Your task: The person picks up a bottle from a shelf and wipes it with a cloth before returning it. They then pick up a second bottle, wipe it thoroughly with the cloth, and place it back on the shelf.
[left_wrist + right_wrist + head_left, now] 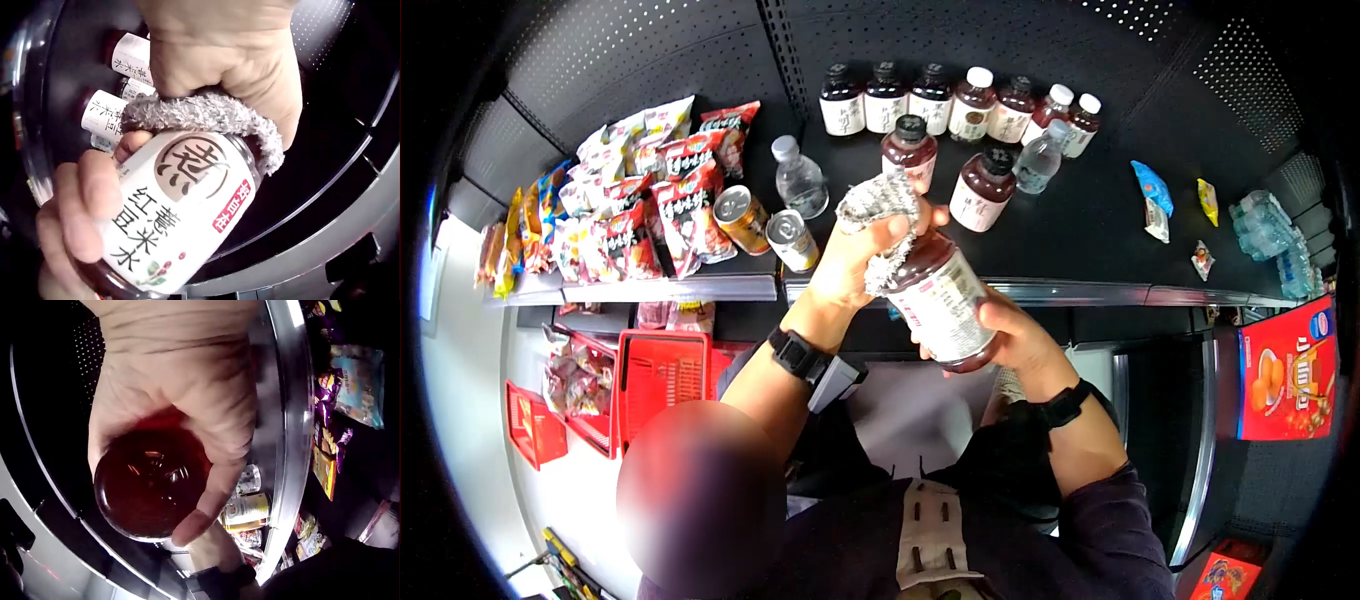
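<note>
A bottle of dark red drink (940, 305) with a white label is held tilted in front of the shelf. My right hand (1028, 340) grips it around its lower end; the right wrist view shows the round bottle base (153, 484) within the curled fingers. My left hand (847, 262) holds a grey-and-white fuzzy cloth (878, 207) wrapped over the bottle's top, so the cap is hidden. In the left wrist view the cloth (206, 115) lies along the bottle's shoulder, above the label (181, 212). Two similar bottles, one dark-capped bottle (983, 190) among them, stand just beyond my hands.
A row of drink bottles (886, 105) lines the back of the black shelf. Clear bottles (802, 180), cans (791, 240) and snack bags (685, 215) stand to the left. Small packets (1152, 195) lie at right. Red baskets (662, 385) are below left, a red box (1285, 370) at right.
</note>
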Available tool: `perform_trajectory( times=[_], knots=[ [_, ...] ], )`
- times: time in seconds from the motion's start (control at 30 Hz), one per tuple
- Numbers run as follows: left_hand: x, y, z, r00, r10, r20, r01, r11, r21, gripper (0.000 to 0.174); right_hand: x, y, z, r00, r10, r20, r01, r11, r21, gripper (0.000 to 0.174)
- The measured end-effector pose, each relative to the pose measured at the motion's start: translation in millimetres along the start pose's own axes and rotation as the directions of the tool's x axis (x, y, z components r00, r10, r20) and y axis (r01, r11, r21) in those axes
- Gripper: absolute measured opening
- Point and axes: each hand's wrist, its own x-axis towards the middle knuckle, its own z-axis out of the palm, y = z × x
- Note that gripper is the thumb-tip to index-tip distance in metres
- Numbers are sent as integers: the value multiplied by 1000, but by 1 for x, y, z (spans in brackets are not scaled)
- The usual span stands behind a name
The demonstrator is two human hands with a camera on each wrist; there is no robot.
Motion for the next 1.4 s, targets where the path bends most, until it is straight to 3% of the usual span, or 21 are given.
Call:
perform_trajectory(
  times=[0.07, 0.17, 0.2, 0.27, 0.3, 0.33, 0.4, 0.43, 0.53, 0.63, 0.73, 0.77, 0.83, 0.9, 1.0, 1.13, 1.17, 1.2, 1.27, 1.33, 1.4],
  knots=[
    [1, 0, -1, 999, 36, 35, -36, 999, -17, 47, -1, 1, -3, 999, 35, 17, -35, 999, 7, 88],
    [3, 1, -9, 998, 58, 4, -58, 994, 92, 38, 10, 5, 4, 964, -178, -199, 110, 944, -313, 88],
    [4, 1, -10, 999, 53, 5, -53, 989, 136, 34, 9, 3, 5, 939, -273, -207, 106, 806, -583, 87],
    [3, -3, -5, 991, 46, -126, -10, 960, 278, 28, 5, -8, 9, 885, -446, -136, 21, 330, -944, 87],
    [3, -9, -4, 976, 43, -214, 26, 950, 311, 26, 7, -9, 12, 850, -514, -117, -6, 213, -977, 87],
    [3, -18, -5, 952, 44, -302, 64, 938, 340, 25, 10, -6, 5, 795, -606, -11, -11, 3, -1000, 89],
    [2, -36, -6, 902, 112, -418, 43, 938, 344, 19, 9, -3, -2, 775, -631, 43, -132, -228, -965, 91],
    [1, -42, -5, 894, 148, -423, 23, 928, 373, 20, 8, -1, -4, 767, -639, 61, -155, -276, -948, 92],
    [1, -36, 2, 906, 153, -394, 18, 918, 397, 23, 4, -5, 3, 761, -646, 59, -90, -195, -977, 87],
    [0, -18, 9, 951, 60, -303, 49, 939, 339, 29, -3, -16, 9, 854, -506, -119, -4, 223, -975, 80],
    [-2, -10, 3, 996, 85, -40, -79, 986, 149, 38, -6, -18, 5, 963, -183, -200, 26, 795, -606, 77],
    [-1, -9, 3, 992, 108, 69, -110, 994, 24, 45, -9, -10, 14, 962, -175, -208, 83, 918, -388, 84],
    [-1, -10, -4, 981, 109, 162, -98, 992, -76, 54, -11, -1, 21, 997, 9, -74, -14, 998, -66, 93],
    [1, -14, -6, 964, 105, 242, -52, 975, -216, 58, -8, 9, 32, 998, 69, -15, -69, 998, 4, 98],
    [4, -19, -9, 976, 81, 202, -34, 973, -226, 58, -4, 10, 33, 998, 15, -56, -20, 995, -96, 94],
    [12, -19, -18, 999, 25, 25, -23, 997, -68, 51, 0, 1, 15, 989, 6, -149, -45, 965, -258, 87],
    [11, -20, -20, 999, 30, 19, -29, 998, -49, 49, 3, 0, 17, 976, -78, -204, -12, 913, -407, 87],
    [10, -20, -18, 999, 32, 15, -31, 999, -32, 48, 4, 1, 18, 954, -172, -245, 10, 837, -548, 88],
    [6, -17, -11, 997, 16, -78, -8, 995, 104, 41, 3, 2, 9, 916, -323, -239, -86, 425, -901, 84],
    [2, -19, -8, 991, 45, -123, -5, 951, 308, 39, 3, 1, 16, 876, -443, -189, -125, 169, -978, 85],
    [-2, -25, -7, 978, 97, -186, -9, 906, 424, 37, 4, 2, 14, 844, -519, -132, -137, 27, -990, 87]
  ],
)
